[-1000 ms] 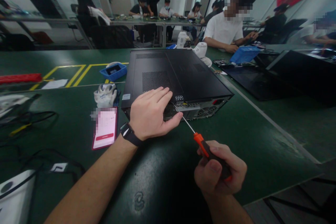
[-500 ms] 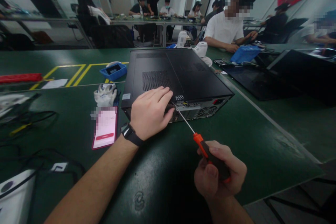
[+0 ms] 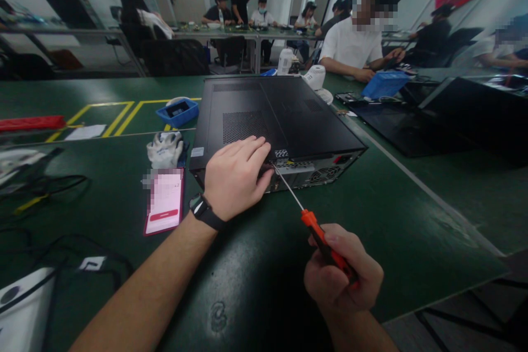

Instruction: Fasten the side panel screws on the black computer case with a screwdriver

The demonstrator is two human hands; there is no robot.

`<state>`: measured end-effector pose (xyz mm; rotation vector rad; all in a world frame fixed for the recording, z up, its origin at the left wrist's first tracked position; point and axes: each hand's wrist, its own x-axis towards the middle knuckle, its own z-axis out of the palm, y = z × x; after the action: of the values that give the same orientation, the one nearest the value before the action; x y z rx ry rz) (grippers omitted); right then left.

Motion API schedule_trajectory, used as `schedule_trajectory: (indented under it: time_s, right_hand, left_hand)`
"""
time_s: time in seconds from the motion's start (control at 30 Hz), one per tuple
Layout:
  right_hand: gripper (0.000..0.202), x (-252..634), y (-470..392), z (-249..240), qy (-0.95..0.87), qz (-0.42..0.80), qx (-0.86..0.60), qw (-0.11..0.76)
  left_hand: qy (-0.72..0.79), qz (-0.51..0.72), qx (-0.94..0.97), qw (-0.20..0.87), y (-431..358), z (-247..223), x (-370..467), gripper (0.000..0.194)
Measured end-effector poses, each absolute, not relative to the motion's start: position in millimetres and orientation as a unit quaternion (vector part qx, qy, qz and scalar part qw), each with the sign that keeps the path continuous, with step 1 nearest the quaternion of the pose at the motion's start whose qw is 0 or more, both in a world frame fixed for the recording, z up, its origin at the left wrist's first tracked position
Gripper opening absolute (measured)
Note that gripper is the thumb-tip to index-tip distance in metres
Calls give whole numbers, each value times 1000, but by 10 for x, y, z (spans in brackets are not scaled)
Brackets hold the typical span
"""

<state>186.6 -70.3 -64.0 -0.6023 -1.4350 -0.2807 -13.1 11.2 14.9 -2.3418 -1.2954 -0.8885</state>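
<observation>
Screwdriver seated at the case's rear edge

On my dark green tabletop the black metal computer case lies flat; my left hand, released, has tucked its thumb under, bracing it; my right hand grips the orange-handled screwdriver, tip steady at the rear panel

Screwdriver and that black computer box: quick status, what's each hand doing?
Left hand flat on computer case, at its rear edge. Right hand gripping screwdriver, tip at the case's back panel. Phone and glove lie left, clear.
</observation>
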Motion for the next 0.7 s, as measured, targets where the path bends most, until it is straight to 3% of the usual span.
schedule_trajectory:
  time_s: [0.17, 0.4, 0.7]
  right_hand:
    - [37, 1826, -741, -593, -654, -91, -267, 702]
    - [37, 1905, -782, -695, -648, -167, -319, 671]
    - [43, 1881, -817, -637, -671, -80, -292, 677]
  left_hand:
    - [-458, -310, -818, 157, 111, 150, -129, 43]
    - [-456, -313, -818, 160, 110, 148, -126, 43]
    - [-454, -313, -819, 160, 116, 144, -130, 43]
